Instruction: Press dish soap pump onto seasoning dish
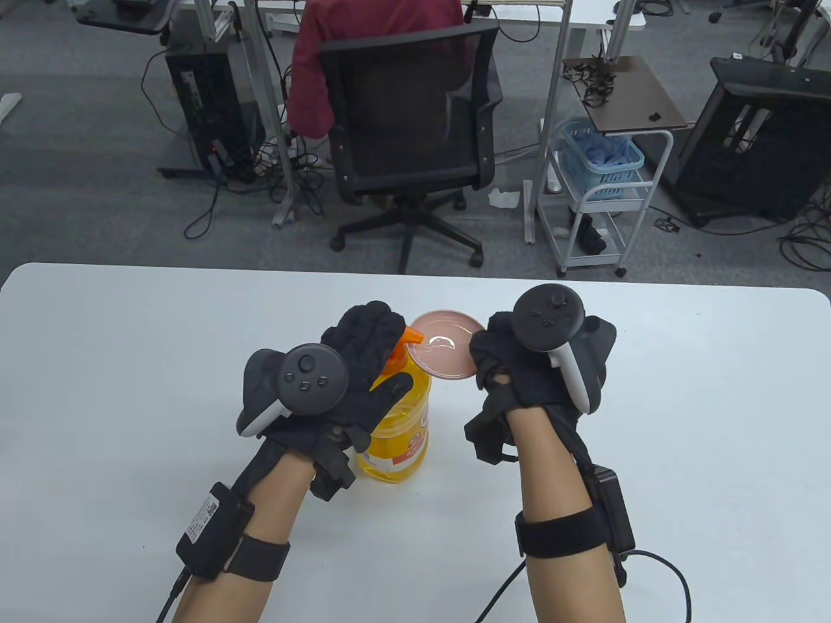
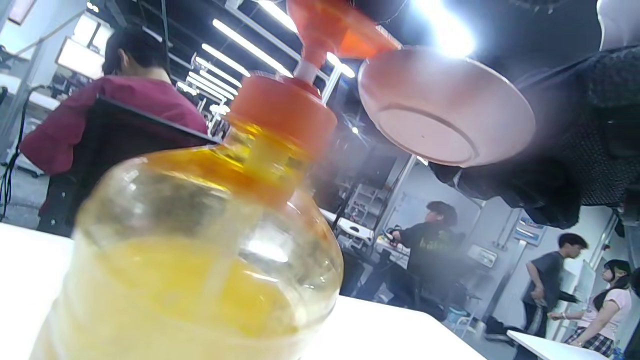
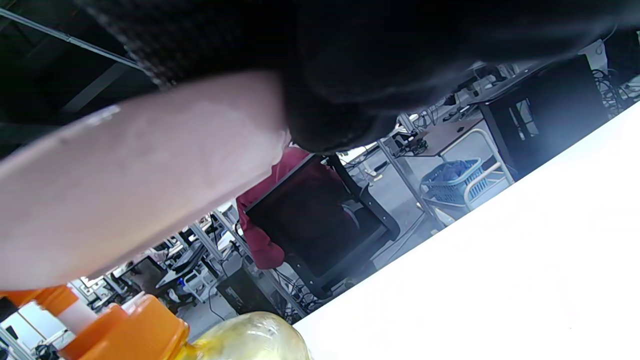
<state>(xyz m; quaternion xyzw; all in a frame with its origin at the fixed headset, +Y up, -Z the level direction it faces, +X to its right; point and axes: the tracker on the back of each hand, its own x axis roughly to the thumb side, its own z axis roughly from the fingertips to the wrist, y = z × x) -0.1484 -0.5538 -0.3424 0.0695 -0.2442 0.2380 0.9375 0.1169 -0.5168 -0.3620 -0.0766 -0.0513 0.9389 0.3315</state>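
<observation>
Tabletop (image 1: 130,363), white, carries soap bottle (image 1: 406,422) under left hand (image 1: 354,363); right hand (image 1: 519,370) holds pink dish (image 1: 445,347); office chair (image 1: 409,123) beyond.

Dish soap bottle (image 1: 402,422): clear plastic, yellow-orange liquid, orange collar and orange pump head (image 1: 408,339), label on side; stands upright on white surface (image 1: 130,363), lower centre of table view. Seasoning dish (image 1: 448,347): small, round, shallow, pale pink; held off surface, centre of frame, rim just beside pump spout, slightly tilted. Small glossy streak on dish; too small to tell what.
</observation>
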